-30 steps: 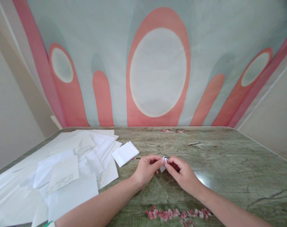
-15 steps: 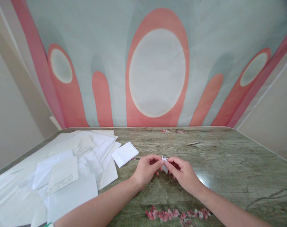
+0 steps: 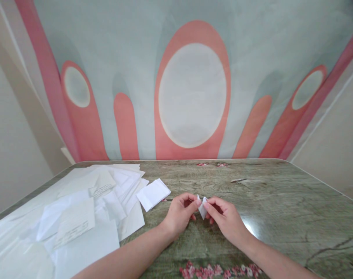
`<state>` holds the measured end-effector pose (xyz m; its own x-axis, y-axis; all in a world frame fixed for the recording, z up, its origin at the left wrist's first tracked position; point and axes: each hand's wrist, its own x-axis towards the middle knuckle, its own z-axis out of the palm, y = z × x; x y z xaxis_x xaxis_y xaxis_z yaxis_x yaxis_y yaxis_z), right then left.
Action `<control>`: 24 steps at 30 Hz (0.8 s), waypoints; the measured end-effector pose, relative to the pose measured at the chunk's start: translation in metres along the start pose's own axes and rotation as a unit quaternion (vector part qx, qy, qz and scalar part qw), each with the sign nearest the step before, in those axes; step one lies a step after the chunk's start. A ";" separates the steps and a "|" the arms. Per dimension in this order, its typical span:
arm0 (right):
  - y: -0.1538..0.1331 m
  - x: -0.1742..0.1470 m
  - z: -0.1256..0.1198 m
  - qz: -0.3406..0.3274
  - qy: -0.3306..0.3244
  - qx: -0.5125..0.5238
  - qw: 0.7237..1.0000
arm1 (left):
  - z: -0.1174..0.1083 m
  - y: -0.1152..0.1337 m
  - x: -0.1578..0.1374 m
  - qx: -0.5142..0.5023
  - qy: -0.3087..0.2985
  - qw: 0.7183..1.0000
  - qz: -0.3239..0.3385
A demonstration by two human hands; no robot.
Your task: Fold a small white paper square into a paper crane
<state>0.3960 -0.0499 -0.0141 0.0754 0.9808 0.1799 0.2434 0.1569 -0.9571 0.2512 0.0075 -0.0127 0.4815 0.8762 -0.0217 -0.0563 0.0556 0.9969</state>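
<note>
Between my two hands is a small folded white paper point(image 3: 202, 209), its two upper corners standing up with a gap between them. My left hand point(image 3: 182, 211) pinches its left corner between thumb and fingers. The right corner is gripped the same way by my right hand point(image 3: 221, 212). Both hands are just above the wood-patterned table. Left of my left hand lies a small stack of folded white paper point(image 3: 153, 194). My fingertips behind the paper are partly hidden.
A large spread of loose white sheets point(image 3: 89, 242) covers the table's left side, some with printed lines. Pink flowers point(image 3: 205, 271) are printed on the tabletop point(image 3: 295, 217) near the front. A grey and coral patterned backdrop point(image 3: 194, 89) rises behind the far edge.
My hands have drawn slightly apart, and the paper's two upper corners are spread wider. The whole view has shifted a little, with the table lower in the picture.
</note>
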 end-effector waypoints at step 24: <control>0.006 -0.003 0.003 0.034 0.009 0.029 0.999 | 0.000 0.000 0.000 0.020 -0.008 1.000 0.004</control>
<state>0.3941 -0.0511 -0.0212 0.1079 0.9872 0.1171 0.1800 0.0965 -0.9789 0.2515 0.0073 -0.0131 0.4959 0.8683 -0.0130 -0.0248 0.0291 0.9993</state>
